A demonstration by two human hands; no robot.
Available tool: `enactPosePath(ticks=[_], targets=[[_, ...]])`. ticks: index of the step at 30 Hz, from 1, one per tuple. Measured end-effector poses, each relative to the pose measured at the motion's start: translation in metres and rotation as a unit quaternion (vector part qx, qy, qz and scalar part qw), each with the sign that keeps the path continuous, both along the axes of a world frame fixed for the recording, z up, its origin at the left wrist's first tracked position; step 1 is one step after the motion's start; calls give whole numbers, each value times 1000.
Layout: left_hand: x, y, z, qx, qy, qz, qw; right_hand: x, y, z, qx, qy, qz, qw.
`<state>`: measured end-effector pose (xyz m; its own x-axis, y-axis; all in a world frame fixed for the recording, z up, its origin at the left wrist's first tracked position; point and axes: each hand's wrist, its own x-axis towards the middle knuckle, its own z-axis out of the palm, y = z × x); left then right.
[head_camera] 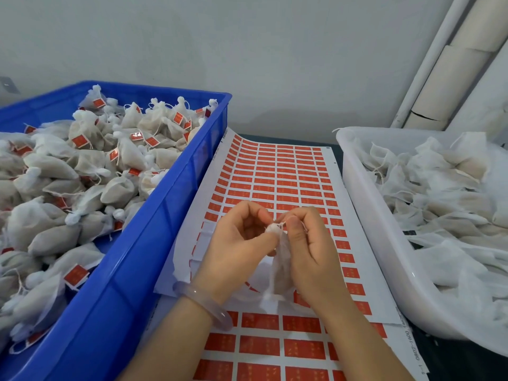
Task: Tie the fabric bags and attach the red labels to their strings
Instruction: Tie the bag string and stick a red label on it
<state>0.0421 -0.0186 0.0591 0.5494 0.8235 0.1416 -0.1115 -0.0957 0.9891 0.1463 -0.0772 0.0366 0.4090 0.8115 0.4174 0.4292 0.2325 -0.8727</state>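
I am pinching the gathered neck of a small white fabric bag (pixel 280 270) in my left hand (pixel 236 243); my right hand (pixel 308 243) is pinching its thin white string (pixel 281 224). Bag hanging long-axis downward between both hands, above the sheet of red labels (pixel 277 174).

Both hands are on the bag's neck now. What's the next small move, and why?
Probably draw the string tight: left hand and right hand pinch the gathered neck of the fabric bag, so it looks untied; the red labels come after.
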Motion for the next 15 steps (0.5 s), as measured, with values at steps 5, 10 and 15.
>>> enactPosePath(ticks=[5, 10, 15], targets=[[-2, -3, -2, 115, 67, -58, 989, 7, 2, -2, -17, 32, -7, 999], [-2, 0, -5, 158, 99, -17, 982, 10, 3, -3, -40, 4, 13, 999], [-3, 2, -7, 229, 127, 22, 965, 14, 4, -3, -60, -1, -15, 998]])
